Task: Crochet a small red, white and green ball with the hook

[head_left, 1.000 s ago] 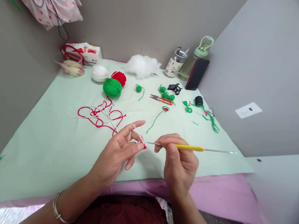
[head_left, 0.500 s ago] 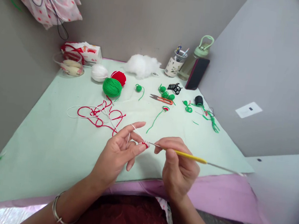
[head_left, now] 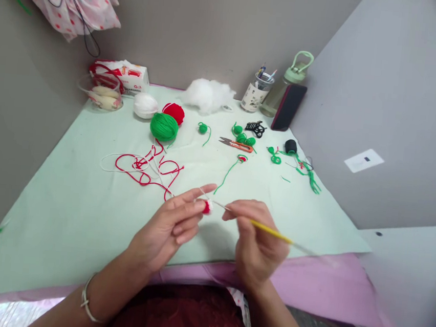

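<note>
1. Turned since the earlier frame: the red-and-white piece [head_left: 206, 207] shows more red, and the yellow-handled hook [head_left: 270, 231] slants more steeply.
2. My left hand [head_left: 163, 225] pinches the piece over the near middle of the table [head_left: 63, 205]; my right hand [head_left: 260, 239] grips the hook's handle.
3. I judge the piece light, soft and easily squashed; I'd hold its red left side gently.
4. Farther left lies the green ball [head_left: 163, 127].

The table [head_left: 72, 195] bears a tissue pack [head_left: 136, 80] and tub [head_left: 119, 104] at its back left corner, white stuffing [head_left: 208, 95] by the back edge and a bottle [head_left: 273, 100] at the back right corner. Loose yarn [head_left: 139, 165] lies left of centre; a black spool [head_left: 291, 147] sits near the right edge.
</note>
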`<state>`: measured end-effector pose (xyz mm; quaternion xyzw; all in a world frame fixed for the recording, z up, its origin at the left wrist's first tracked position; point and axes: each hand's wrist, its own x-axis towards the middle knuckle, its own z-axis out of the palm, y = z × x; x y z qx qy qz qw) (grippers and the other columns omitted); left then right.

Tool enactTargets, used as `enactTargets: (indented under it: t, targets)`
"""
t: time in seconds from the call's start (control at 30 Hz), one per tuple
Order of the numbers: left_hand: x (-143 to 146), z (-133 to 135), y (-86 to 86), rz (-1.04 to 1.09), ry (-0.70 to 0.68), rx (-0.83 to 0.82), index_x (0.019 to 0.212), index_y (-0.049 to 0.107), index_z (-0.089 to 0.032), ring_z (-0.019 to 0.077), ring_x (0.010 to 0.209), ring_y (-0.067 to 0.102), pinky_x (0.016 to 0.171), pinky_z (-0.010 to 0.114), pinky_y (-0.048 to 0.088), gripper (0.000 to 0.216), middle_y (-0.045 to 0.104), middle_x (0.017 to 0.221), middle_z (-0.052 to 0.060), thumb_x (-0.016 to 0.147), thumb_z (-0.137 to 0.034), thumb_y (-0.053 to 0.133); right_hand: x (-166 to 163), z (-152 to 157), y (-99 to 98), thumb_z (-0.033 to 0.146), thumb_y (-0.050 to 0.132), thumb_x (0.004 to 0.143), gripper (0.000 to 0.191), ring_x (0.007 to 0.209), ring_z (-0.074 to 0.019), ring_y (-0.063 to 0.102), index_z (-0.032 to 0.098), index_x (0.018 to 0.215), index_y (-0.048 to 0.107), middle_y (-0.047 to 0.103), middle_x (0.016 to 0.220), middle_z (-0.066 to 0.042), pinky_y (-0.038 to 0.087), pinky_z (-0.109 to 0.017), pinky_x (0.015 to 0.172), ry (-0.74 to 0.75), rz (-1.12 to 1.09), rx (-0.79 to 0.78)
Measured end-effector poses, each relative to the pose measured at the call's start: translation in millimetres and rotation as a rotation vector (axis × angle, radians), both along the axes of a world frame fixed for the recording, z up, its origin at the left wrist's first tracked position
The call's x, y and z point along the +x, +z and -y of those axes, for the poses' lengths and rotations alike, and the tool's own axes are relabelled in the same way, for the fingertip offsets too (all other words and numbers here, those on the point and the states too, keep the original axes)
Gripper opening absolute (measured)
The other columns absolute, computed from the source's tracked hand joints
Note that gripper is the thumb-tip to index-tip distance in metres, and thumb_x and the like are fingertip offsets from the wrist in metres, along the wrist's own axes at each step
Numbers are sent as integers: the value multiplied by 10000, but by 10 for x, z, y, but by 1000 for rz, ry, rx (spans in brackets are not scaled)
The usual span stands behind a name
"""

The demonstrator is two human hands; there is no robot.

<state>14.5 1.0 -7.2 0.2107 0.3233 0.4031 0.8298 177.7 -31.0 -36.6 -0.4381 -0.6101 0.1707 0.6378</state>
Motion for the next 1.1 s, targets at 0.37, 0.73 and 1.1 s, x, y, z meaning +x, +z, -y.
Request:
enactTargets:
  t: [0.37, 0.73, 1.1]
  targets:
    - [60, 61, -49, -114, 85, 174, 1161, 842, -263, -29, 444, 364, 397, 113, 413, 373, 662, 915, -25, 797, -248, 921, 8, -99, 58, 309, 659, 1041, 164, 720, -137, 688, 266, 1005, 813, 789, 925, -25, 583, -296, 698, 265, -432, -283]
    - [36, 57, -87, -249, 150, 302, 1215, 814, -261, 8, 503, 489, 435, 125, 451, 358, 620, 879, -37, 862, -259, 871, 76, 9, 117, 184, 506, 1087, 245, 860, -184, 758, 262, 1160, 726, 784, 978, -41, 630, -347, 797, 178, 65, -31]
    - [-37, -1, -38, -2, 64, 11, 1183, 812, -168, -28, 436, 247, 381, 72, 323, 408, 529, 679, -82, 787, -176, 912, 32, -28, 54, 188, 537, 1074, 253, 737, -171, 715, 262, 1124, 774, 750, 890, -38, 623, -335, 676, 108, -60, -81]
